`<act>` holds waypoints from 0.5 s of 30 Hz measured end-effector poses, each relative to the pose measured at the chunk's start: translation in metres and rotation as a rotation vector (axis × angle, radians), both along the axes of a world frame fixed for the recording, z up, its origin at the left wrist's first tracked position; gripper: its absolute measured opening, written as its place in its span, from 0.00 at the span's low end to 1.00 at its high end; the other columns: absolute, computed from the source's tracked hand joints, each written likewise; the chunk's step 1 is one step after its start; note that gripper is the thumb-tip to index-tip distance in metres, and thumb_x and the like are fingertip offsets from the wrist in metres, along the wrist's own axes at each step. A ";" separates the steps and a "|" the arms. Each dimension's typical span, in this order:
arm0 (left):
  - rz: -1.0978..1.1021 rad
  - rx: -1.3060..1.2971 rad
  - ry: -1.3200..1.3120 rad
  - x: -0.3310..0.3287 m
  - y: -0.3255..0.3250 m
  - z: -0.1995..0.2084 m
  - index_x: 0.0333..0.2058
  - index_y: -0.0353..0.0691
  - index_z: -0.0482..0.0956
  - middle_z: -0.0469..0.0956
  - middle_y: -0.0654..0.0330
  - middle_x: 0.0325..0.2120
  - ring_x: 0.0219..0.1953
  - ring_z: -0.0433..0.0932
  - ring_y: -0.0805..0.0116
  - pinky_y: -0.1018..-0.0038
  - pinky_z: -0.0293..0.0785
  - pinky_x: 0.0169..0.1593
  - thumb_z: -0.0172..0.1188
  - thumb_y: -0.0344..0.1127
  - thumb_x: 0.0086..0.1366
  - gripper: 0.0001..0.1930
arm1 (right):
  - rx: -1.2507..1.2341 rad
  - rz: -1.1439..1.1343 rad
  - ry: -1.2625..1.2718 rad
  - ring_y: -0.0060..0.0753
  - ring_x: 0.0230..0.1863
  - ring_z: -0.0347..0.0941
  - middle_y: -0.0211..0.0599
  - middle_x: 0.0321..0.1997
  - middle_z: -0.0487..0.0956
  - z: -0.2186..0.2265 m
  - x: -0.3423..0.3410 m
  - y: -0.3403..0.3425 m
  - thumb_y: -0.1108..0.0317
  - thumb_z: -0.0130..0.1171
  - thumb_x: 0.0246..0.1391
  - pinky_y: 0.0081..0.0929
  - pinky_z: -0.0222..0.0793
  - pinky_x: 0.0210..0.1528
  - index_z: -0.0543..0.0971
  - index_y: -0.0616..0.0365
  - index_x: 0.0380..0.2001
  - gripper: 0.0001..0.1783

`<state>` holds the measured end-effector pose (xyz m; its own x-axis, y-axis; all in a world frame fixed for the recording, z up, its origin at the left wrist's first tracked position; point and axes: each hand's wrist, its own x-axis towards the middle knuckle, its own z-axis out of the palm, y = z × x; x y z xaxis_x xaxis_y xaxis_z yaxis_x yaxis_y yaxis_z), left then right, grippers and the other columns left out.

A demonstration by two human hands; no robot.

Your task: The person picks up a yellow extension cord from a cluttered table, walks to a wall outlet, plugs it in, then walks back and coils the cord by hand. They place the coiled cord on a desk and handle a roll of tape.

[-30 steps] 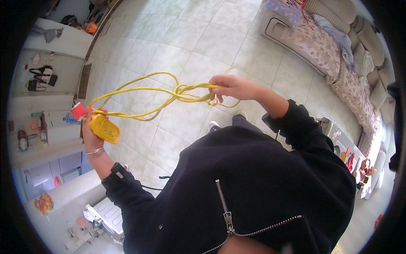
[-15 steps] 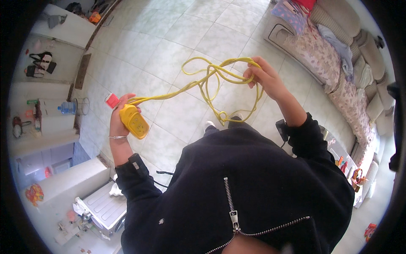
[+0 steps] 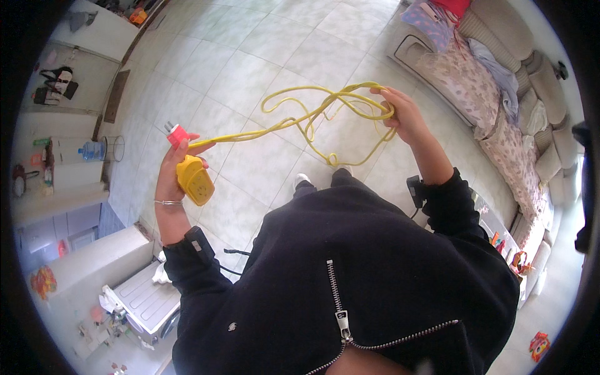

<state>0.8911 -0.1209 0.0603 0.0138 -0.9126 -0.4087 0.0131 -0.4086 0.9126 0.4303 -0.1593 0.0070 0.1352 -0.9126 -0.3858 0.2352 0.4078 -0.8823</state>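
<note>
Both hands are closed and holding: the left hand (image 3: 169,174) grips a yellow socket block (image 3: 199,186) together with a red plug (image 3: 177,135), while the right hand (image 3: 407,119) pinches looped strands of a yellow cord (image 3: 250,134). Plug prongs point up and leftward, clear of the fingers; the lower end of the plug is covered by them. How the cord joins the block cannot be seen, since the left fingers cover that spot. Holes on the block's face are small and hard to make out.

From the left hand the cord runs as a close bundle, then spreads into loose loops near the right hand. Some right fingertips are hidden behind the strands, so the number of turns held is unclear. One loop hangs lower, in front of the shoes (image 3: 302,180), only parts of which show beyond the trousers. Pale tiled floor (image 3: 269,62) lies below; whether any strand touches it cannot be told.

At upper right, a sofa (image 3: 484,81) with a flowered cover is bent by the lens. A dark object (image 3: 582,187) at the right rim is cut off and unrecognisable.
</note>
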 end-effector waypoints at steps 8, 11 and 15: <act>-0.113 0.230 -0.050 0.001 0.005 -0.013 0.58 0.37 0.63 0.79 0.44 0.40 0.25 0.79 0.70 0.79 0.75 0.30 0.49 0.65 0.62 0.38 | -0.059 -0.065 -0.148 0.13 0.15 0.48 0.19 0.17 0.59 0.012 -0.011 -0.008 0.61 0.46 0.63 0.14 0.41 0.16 0.75 0.62 0.47 0.18; -0.305 0.316 -0.065 0.009 0.005 -0.020 0.53 0.34 0.69 0.81 0.48 0.33 0.26 0.78 0.69 0.78 0.74 0.34 0.47 0.63 0.64 0.35 | -0.111 -0.016 -0.063 0.12 0.15 0.48 0.18 0.16 0.58 0.021 -0.009 -0.008 0.62 0.47 0.62 0.14 0.42 0.17 0.75 0.62 0.47 0.17; -0.335 0.225 0.298 0.009 0.004 -0.026 0.52 0.33 0.69 0.80 0.52 0.29 0.26 0.78 0.70 0.78 0.74 0.33 0.45 0.59 0.67 0.32 | -0.161 0.118 0.149 0.10 0.15 0.48 0.16 0.16 0.57 0.032 0.002 -0.005 0.62 0.46 0.62 0.13 0.42 0.16 0.75 0.62 0.48 0.17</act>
<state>0.9006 -0.1168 0.0339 -0.4126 -0.7354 -0.5376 0.0945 -0.6215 0.7777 0.4323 -0.1643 0.0392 0.1969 -0.9451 -0.2608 0.0565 0.2765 -0.9594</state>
